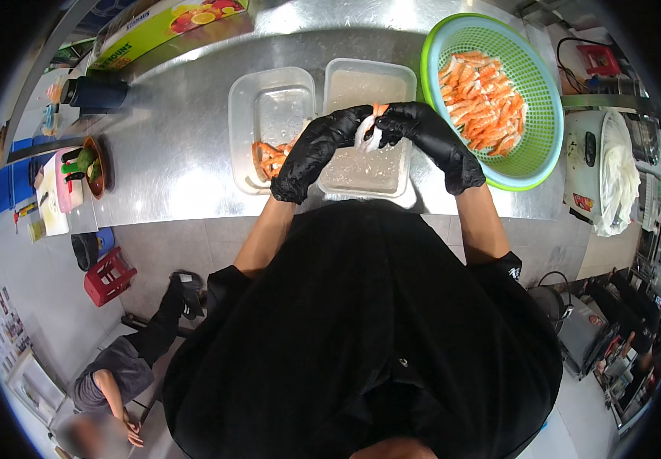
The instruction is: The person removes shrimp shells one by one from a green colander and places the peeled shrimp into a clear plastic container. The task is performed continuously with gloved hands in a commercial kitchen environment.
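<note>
My left hand [330, 137] and my right hand [422, 129], both in black gloves, hold one peeled shrimp [367, 135] between them, its orange tail up and its pale body bent down. Beneath it stands a clear plastic container [365, 175] of cloudy water with small bits in it. To its left, partly behind my left hand, another clear plastic container [242, 132] holds several orange pieces that look like shrimp [270, 159] near its lower end. At the right, a blue colander [542, 74] nested in a green one holds a heap of orange-and-white shrimp [485, 103].
On the steel table [164, 126] lie a long green box [158, 34] and a dark bottle [101, 92]. A brown bowl [98, 186] of green produce is at the left. A person [118, 373] sits at the lower left, near a red stool [109, 276].
</note>
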Demonstrator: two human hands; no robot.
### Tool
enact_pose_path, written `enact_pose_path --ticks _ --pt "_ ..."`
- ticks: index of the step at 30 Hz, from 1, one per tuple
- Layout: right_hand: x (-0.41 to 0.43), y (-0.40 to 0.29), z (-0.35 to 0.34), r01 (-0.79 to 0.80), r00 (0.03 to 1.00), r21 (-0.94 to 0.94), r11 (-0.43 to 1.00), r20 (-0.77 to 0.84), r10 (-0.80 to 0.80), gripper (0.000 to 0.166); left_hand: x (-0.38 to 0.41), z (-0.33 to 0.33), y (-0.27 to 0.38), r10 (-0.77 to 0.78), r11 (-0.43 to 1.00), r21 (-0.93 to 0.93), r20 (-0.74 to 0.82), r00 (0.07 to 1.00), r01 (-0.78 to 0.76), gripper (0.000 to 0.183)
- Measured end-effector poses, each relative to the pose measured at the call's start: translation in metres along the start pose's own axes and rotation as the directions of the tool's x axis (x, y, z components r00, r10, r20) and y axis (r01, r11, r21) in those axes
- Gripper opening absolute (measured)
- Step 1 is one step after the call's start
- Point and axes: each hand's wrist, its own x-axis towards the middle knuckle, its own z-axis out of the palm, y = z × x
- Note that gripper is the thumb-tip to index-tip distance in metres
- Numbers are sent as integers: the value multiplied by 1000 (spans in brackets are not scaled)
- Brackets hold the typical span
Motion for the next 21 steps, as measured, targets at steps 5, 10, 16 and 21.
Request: enact_pose_path --ticks 5,10,16,21 --pt "-6 -10 -1 54 993 125 991 -107 -40 30 -4 13 1 -2 998 -69 -97 995 -4 42" --pt "-4 -1 9 141 955 -38 989 -257 -146 24 -5 24 6 -144 980 -153 -129 981 124 49" --pt "-6 9 18 280 761 -792 542 -161 -628 14 -5 -3 -21 185 950 290 -222 957 -116 34" --pt "10 98 46 213 897 -961 175 122 -424 8 -7 -40 11 370 858 458 -238 898 -232 32"
